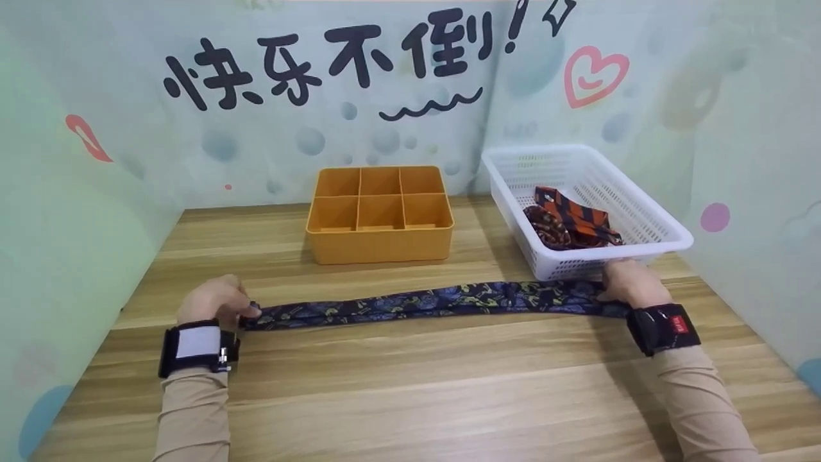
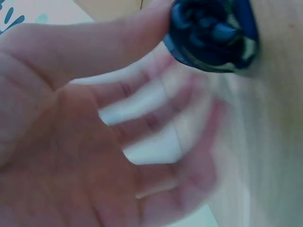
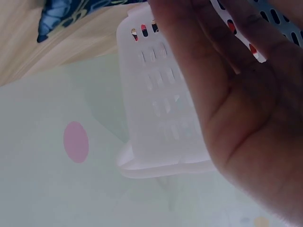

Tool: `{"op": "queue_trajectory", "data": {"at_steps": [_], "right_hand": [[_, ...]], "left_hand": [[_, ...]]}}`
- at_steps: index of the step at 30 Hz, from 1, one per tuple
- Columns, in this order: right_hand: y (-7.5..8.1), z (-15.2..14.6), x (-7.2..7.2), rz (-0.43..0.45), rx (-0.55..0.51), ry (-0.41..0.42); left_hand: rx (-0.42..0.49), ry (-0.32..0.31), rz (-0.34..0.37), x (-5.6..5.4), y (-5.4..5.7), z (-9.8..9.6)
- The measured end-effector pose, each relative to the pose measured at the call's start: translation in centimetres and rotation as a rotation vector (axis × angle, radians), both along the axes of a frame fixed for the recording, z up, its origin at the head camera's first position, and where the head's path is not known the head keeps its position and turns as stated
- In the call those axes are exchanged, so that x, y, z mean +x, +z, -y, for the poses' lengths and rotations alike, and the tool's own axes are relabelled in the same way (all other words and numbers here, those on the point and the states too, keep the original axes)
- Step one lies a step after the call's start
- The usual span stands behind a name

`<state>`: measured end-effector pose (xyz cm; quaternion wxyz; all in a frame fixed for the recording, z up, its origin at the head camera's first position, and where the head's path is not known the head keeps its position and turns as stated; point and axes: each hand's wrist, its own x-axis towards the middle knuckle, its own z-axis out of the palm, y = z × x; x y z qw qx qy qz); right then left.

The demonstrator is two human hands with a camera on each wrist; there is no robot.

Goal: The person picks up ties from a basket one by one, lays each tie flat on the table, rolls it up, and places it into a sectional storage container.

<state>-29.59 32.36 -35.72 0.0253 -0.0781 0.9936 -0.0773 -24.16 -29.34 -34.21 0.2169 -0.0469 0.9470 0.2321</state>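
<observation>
A dark blue necktie patterned in yellow-green and lighter blue lies stretched across the wooden table. Its left end is wound into a small roll. My left hand holds that roll, the thumb against it and the other fingers curved and blurred in the left wrist view. Over the tie's right part rests my right hand, beside the front of the white basket. Its fingers look mostly straight in the right wrist view, but their tips are out of frame. The tie's corner shows past this hand.
Behind the tie stands an orange-yellow box with several compartments. At the back right, the white perforated basket contains an orange-and-navy striped tie and a rolled patterned tie. Printed cloth walls enclose the table.
</observation>
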Motion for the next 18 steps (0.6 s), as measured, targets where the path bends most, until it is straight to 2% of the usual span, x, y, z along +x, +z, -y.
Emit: {"op": "queue_trajectory", "data": {"at_steps": [5,11,16,18], "right_hand": [[0.1,0.2,0.2,0.018,0.028,-0.014],[0.1,0.2,0.2,0.021,0.031,-0.013],[0.2,0.7,0.4,-0.001,0.079,-0.024],[0.3,1.3,0.6,-0.016,0.114,-0.027]], "left_hand": [[0.025,0.015,0.014,-0.3,-0.3,-0.7],[0.051,-0.049,-0.003,-0.9,-0.7,-1.5],[0.163,0.026,0.038,-1.1,-1.0,-1.8],[0.180,0.032,0.045,-1.2,-1.0,-1.9]]}}
